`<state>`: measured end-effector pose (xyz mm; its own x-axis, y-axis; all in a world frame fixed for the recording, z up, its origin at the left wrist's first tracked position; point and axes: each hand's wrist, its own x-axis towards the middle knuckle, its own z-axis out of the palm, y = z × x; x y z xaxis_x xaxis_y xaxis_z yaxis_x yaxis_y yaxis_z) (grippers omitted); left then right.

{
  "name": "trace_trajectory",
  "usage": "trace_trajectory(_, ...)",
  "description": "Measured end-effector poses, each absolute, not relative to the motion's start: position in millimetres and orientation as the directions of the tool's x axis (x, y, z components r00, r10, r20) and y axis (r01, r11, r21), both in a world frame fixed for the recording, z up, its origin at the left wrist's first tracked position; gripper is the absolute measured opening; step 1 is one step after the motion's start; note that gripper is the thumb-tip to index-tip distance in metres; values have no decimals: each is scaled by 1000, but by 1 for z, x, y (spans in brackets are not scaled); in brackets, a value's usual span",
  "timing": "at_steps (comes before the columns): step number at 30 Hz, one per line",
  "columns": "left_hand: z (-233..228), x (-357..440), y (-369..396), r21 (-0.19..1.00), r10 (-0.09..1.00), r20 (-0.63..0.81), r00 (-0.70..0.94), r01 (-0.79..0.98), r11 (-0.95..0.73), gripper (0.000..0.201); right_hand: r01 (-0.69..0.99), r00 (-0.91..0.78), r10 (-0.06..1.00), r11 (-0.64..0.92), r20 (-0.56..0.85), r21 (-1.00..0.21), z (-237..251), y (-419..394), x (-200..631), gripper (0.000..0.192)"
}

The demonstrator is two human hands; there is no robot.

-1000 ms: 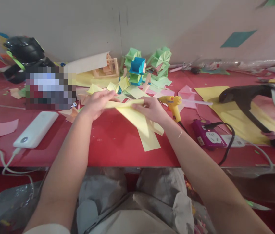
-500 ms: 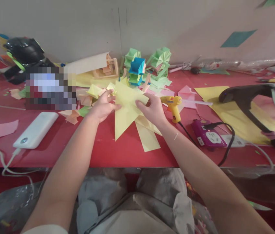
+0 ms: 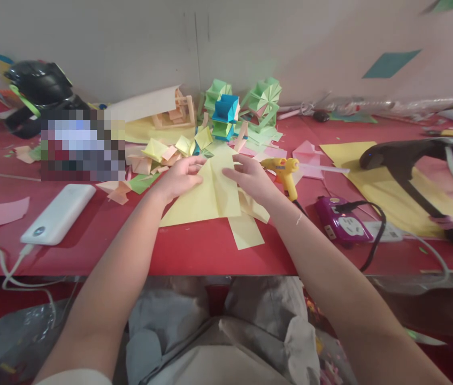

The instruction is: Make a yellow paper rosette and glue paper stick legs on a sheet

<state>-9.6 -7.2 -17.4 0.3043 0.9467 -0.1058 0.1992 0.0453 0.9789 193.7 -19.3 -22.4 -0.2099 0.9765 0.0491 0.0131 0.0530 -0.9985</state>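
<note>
A creased sheet of yellow paper (image 3: 206,198) is held just over the red table, its lower edge towards me. My left hand (image 3: 180,176) grips its left side, thumb on the near face and fingers behind. On the right side my right hand (image 3: 248,176) pinches the sheet the same way, with its thumb near the crease. Beneath the sheet's right part lies a pale yellow paper strip (image 3: 246,232). Small folded yellow and orange paper pieces (image 3: 158,151) lie beyond my left hand.
Green and blue folded paper shapes (image 3: 226,112) stand at the back. Right of my right hand lie a yellow glue gun (image 3: 286,174) and a purple power socket (image 3: 342,222) with cables. A white power bank (image 3: 58,214) is at left. A black strap-like device (image 3: 406,160) lies far right.
The yellow sheet has turned between my hands: its point that aimed down at me now lies to the lower left, and a crease faces me. Both hands stay near the same place.
</note>
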Motion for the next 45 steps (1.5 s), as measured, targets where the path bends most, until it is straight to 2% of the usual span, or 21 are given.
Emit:
trace_trajectory(3,-22,-7,-9,911,961,-57,269,409,-60,35,45,-208,977,58,47,-997,-23,-20,192,19)
trace_trajectory(6,-29,-8,-8,750,958,63,280,620,-230,34,195,-199,980,61,21,-979,-28,-18,192,32)
trace_trajectory(10,-33,-9,-6,527,901,121,417,742,-414,33,510,-169,976,207,139,-835,-34,-14,194,38)
trace_trajectory(13,-32,-8,-6,436,886,63,460,786,-439,34,594,-153,968,253,201,-763,-37,-11,197,29)
trace_trajectory(19,-29,-6,-9,349,880,-24,475,829,-438,42,641,-133,972,232,191,-732,-37,-8,201,26)
trace_trajectory(29,-18,1,-17,179,886,-156,437,894,-410,48,795,-139,981,193,138,-575,-35,-13,196,21)
trace_trajectory(34,-17,2,-16,163,888,-174,425,902,-400,47,843,-126,991,135,51,-520,-36,-14,196,23)
trace_trajectory(45,-21,1,-14,158,882,-149,447,891,-425,43,894,-139,989,144,43,-424,-34,-19,191,19)
